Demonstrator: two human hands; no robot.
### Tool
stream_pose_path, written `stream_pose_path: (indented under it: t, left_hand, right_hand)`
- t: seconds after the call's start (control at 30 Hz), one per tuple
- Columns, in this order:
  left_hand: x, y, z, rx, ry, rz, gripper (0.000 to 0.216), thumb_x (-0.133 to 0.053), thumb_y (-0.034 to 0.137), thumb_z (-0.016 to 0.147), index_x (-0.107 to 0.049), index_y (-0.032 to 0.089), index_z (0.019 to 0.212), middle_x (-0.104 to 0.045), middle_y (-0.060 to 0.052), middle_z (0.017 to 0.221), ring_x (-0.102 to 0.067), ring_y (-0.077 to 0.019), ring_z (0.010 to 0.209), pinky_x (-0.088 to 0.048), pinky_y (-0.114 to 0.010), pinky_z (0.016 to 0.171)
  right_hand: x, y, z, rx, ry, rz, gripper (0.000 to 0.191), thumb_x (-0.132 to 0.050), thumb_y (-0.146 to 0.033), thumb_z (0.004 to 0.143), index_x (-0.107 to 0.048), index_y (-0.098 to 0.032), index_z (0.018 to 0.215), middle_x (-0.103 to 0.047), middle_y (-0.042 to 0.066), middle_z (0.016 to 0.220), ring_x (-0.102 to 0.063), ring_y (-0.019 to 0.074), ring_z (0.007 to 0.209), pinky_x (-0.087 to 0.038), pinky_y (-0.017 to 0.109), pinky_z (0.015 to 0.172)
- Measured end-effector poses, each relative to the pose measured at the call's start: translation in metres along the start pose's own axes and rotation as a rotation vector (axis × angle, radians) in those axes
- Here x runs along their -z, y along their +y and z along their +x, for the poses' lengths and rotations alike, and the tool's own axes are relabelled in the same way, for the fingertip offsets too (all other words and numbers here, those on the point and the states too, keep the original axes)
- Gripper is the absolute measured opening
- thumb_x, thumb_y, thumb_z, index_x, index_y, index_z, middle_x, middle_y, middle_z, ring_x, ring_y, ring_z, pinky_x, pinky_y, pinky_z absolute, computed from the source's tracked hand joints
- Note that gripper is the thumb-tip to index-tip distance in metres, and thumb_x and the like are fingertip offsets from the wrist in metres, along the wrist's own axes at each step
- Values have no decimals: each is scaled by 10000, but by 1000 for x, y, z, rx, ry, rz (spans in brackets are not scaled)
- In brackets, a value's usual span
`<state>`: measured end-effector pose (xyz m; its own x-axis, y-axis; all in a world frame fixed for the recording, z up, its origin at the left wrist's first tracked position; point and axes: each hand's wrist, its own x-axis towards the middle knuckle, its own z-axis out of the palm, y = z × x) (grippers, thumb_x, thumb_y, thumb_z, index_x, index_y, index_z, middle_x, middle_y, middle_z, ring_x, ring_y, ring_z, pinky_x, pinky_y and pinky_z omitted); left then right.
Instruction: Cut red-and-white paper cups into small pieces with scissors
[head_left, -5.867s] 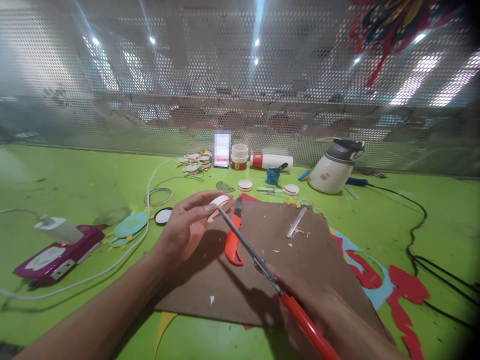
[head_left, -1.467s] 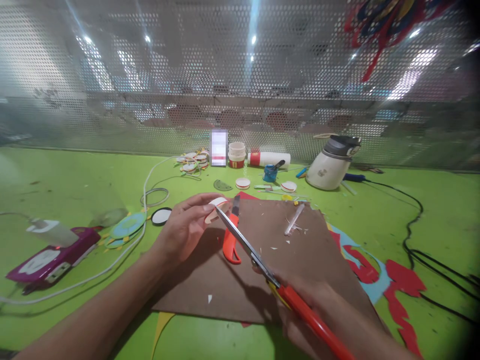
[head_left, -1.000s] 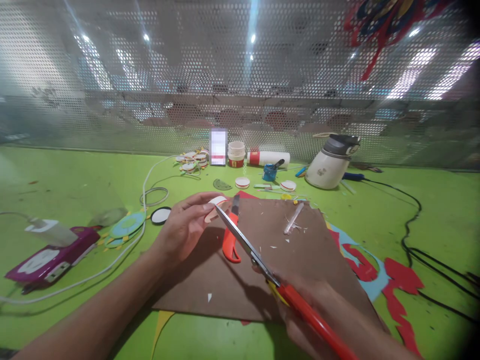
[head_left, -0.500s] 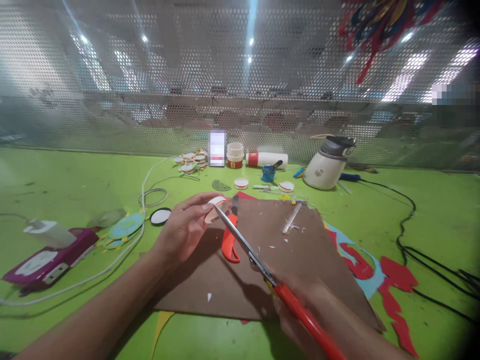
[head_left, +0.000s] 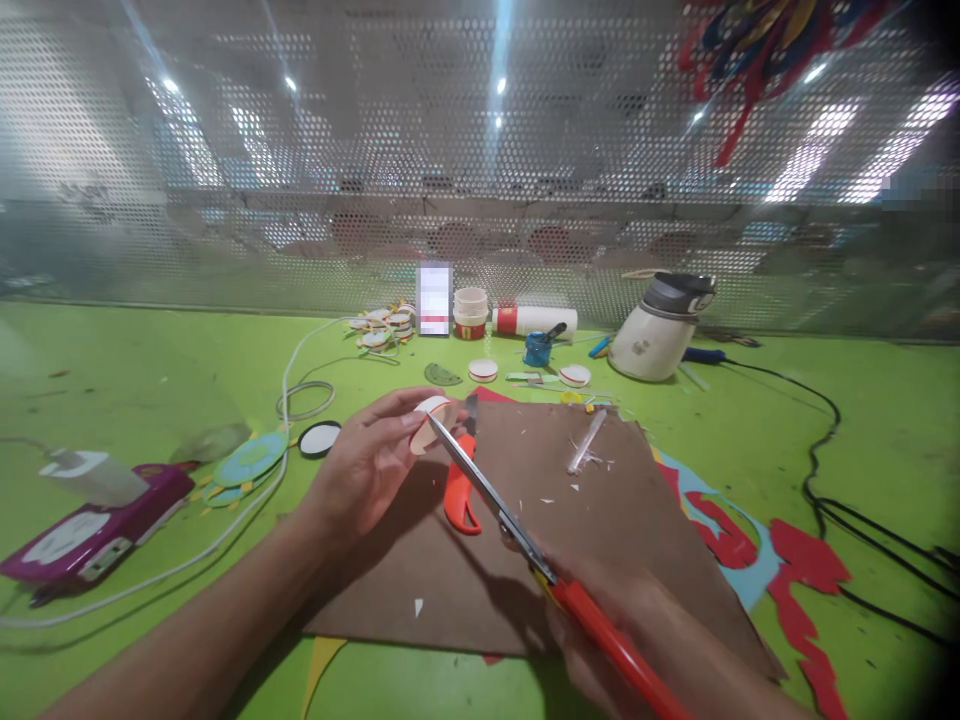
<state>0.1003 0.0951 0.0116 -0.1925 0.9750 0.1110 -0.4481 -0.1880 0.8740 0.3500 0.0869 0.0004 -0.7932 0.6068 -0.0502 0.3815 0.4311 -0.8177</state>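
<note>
My left hand (head_left: 367, 465) pinches a small round paper piece (head_left: 430, 418), white with a tan edge, above the brown cardboard sheet (head_left: 570, 530). My right hand (head_left: 622, 630) grips red-handled scissors (head_left: 525, 545). Their blades point up-left and their tips meet the paper piece. An orange utility knife (head_left: 461, 480) lies on the cardboard just under the blades.
Green table (head_left: 150, 360) with perforated metal screen behind. White cable (head_left: 289, 400), purple device (head_left: 82, 530), teal paper discs (head_left: 251, 458) at left. Glue tube (head_left: 534, 320), small cups (head_left: 470, 310), blue pot (head_left: 538, 349), white jug (head_left: 660, 325) at back. Red and blue cutouts (head_left: 757, 560), black cord (head_left: 825, 480) at right.
Almost nothing differs: both hands keep their hold, and the scissor tips stay at the paper piece. The camera view has shifted slightly.
</note>
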Motion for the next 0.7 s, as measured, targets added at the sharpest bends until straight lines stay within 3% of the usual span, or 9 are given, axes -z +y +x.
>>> stream_pose_path:
  t: [0.1,0.2,0.3,0.47,0.57,0.7]
  left_hand:
    - [0,1,-1,0,-17,6,192,-735,191,777,-816,149,946,-830,-104,912,-786,-284,893,-543,-445,992]
    - [-2,1,-2,4,-19,-18,184,-724,168,773,-814,149,933,-829,-102,913,-786,-287,908,-572,-440,949]
    - [-1,3,-2,25,-52,-45,211,-715,168,780,-815,146,965,-832,-120,927,-782,-299,944,-592,-452,921]
    - [9,10,0,91,-172,-21,306,-728,187,757,-822,117,1040,-830,-177,994,-771,-325,980,-574,-485,961]
    - [19,17,3,132,-267,-2,366,-746,189,753,-818,133,1108,-819,-182,1099,-756,-351,1064,-567,-488,987]
    - [29,26,7,138,-407,90,378,-760,195,778,-816,174,1151,-811,-152,1159,-737,-344,1122,-578,-449,976]
  right_hand:
    - [1,-1,-4,-17,-10,-8,476,-662,-215,889,-626,-225,1364,-669,-51,731,-607,134,630,-485,224,579]
    - [2,-5,-8,-25,5,-19,321,-678,-361,978,-664,-184,1246,-716,11,951,-678,167,760,-576,299,674]
    - [4,-10,-9,-26,41,-34,298,-638,-414,1020,-681,-173,1191,-713,58,1140,-710,208,909,-614,379,784]
    - [9,-17,-8,-2,97,-63,324,-570,-264,993,-716,-244,1282,-794,15,967,-735,206,852,-599,297,805]
    - [14,-23,-11,10,92,-101,424,-575,-230,942,-708,-285,1341,-813,2,1006,-744,216,865,-590,275,817]
    - [18,-30,-15,-6,115,-143,404,-598,-227,916,-754,-298,1282,-811,-4,918,-758,241,878,-600,286,823]
